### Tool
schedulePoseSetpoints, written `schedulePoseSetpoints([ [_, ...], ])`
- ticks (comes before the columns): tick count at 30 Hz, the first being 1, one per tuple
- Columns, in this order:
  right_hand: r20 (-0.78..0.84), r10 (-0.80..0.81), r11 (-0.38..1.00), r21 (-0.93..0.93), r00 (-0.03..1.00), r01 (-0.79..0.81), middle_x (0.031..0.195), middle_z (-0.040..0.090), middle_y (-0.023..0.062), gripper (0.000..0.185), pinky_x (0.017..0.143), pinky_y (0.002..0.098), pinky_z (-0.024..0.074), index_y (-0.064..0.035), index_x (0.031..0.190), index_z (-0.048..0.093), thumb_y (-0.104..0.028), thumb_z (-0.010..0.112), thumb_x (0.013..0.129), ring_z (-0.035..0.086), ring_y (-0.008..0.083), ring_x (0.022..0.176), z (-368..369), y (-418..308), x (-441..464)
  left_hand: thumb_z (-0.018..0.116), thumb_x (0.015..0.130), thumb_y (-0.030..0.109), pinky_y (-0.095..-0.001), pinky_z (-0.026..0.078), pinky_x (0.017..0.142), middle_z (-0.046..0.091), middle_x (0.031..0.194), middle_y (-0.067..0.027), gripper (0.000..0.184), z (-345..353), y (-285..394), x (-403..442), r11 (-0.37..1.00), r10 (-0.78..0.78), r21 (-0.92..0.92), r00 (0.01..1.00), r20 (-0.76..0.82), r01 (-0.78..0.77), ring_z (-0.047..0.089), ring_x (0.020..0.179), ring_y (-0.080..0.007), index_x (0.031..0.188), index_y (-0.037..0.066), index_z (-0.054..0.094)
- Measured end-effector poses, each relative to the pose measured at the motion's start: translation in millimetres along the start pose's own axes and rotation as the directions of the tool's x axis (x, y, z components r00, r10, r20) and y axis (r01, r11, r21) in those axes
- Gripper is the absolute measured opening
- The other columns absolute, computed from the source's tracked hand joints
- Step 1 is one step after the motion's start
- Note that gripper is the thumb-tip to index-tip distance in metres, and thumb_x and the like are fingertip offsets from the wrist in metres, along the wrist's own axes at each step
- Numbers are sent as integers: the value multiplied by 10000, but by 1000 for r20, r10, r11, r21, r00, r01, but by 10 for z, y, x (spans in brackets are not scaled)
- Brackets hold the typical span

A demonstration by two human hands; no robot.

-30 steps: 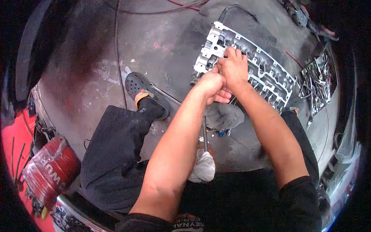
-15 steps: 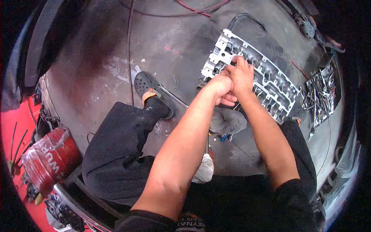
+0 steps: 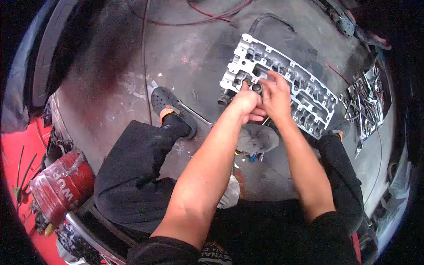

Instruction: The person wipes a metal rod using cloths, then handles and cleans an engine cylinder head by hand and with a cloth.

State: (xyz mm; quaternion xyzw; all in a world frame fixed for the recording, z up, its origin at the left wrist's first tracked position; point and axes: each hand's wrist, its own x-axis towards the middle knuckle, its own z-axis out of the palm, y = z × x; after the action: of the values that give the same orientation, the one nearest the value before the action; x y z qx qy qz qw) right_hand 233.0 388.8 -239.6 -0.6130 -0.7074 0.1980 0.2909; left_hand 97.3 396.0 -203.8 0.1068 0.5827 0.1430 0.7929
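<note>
A silver engine cylinder head (image 3: 304, 90) lies at a slant on the floor, its row of round bores facing up. My left hand (image 3: 248, 105) reaches over its near left end; one digit presses down at a bore there, while the other fingers are loosely bent and apart. Beside it, my right hand (image 3: 277, 95) hovers over the same area with thumb and forefinger spread. Between the two hands a dark round bore shows, and I make out nothing gripped in either. A grey rag (image 3: 258, 139) lies below my wrists, partly covering some tools with a blue handle (image 3: 252, 157).
A metal tray of tools (image 3: 366, 106) stands to the right. On the left, a red plastic-wrapped container (image 3: 64, 183) sits near a red surface. A long-handled wrench (image 3: 196, 113) rests by my shoe (image 3: 170, 106). Hoses (image 3: 212, 17) cross the floor at the top.
The hands have parted slightly; the right one drew back from the left and its fingers spread. A bore now shows between them. The whole view shifted a little.
</note>
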Motion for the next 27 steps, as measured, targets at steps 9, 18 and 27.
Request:
schedulePoseSetpoints([
  [9, -106, 138, 988, 88, 985, -129, 1028, 600, 90, 167, 843, 379, 472, -76, 940, 697, -135, 707, 784, 569, 274, 990, -272, -206, -123, 405, 823, 9, -346, 531, 450, 643, 784, -130, 801, -67, -71, 22, 957, 118, 284, 978, -170, -66, 608, 543, -211, 1539, 185, 89],
  [18, -79, 197, 975, 122, 977, -187, 1033, 599, 100, 167, 870, 369, 464, -59, 947, 689, -137, 699, 800, 563, 281, 1000, -221, -205, -251, 460, 730, -9, -389, 546, 512, 679, 790, -199, 814, -191, -98, 67, 840, 177, 540, 970, -165, -61, 657, 573, -271, 1502, 167, 273],
  [27, -21, 339, 918, 227, 940, -326, 1050, 600, 102, 128, 867, 317, 474, -25, 951, 685, -51, 683, 826, 587, 224, 1011, -125, -192, -593, 520, 736, 124, -419, 485, 928, 627, 1147, -239, 749, -308, -121, 139, 443, 442, 885, 893, -77, -143, 612, 1065, -357, 1465, 191, 361],
])
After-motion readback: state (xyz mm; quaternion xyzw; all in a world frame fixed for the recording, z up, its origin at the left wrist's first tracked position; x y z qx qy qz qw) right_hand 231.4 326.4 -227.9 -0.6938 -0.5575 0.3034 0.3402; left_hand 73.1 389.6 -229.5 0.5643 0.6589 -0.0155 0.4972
